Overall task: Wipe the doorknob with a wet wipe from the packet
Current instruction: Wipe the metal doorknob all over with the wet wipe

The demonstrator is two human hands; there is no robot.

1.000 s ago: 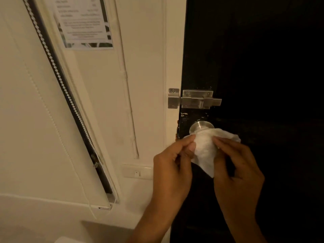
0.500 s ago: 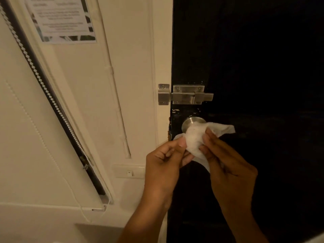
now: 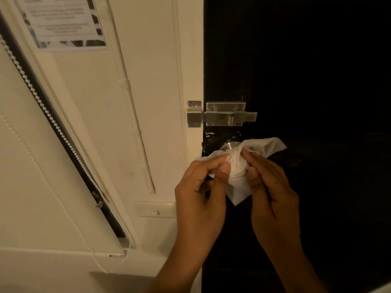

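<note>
A white wet wipe [image 3: 238, 166] is bunched over the front of the doorknob [image 3: 227, 147], which sits on the dark door [image 3: 296, 60] close to its left edge, just below a brushed-metal slide bolt [image 3: 225, 114]. Only a curved sliver of the knob's steel shows at the upper left — the rest is covered by the cloth. The wipe looks thin and damp, gathered into tight wrinkles at its middle where it wraps the knob; one loose flap fans up and to the right against the door, another corner spreads left toward the door frame [image 3: 192, 70], and a pointed tail hangs down between the two hands. The left hand [image 3: 201, 191] pinches the wipe from the left, thumb and forefinger closed on the gathered cloth, the other fingers curled into the palm. The right hand [image 3: 273, 187] presses on it from the right, thumb and fingertips clamped on the same bunch, so both hands hold the wipe against the knob from opposite sides. The door's paint is chipped in pale flecks around the knob and under the bolt. On the cream wall [image 3: 88, 123] to the left are a light switch [image 3: 155, 211] — level with the wrists — a printed notice [image 3: 63, 24] too blurred to read, and a roller blind [image 3: 31, 166] with a beaded chain [image 3: 53, 121].
</note>
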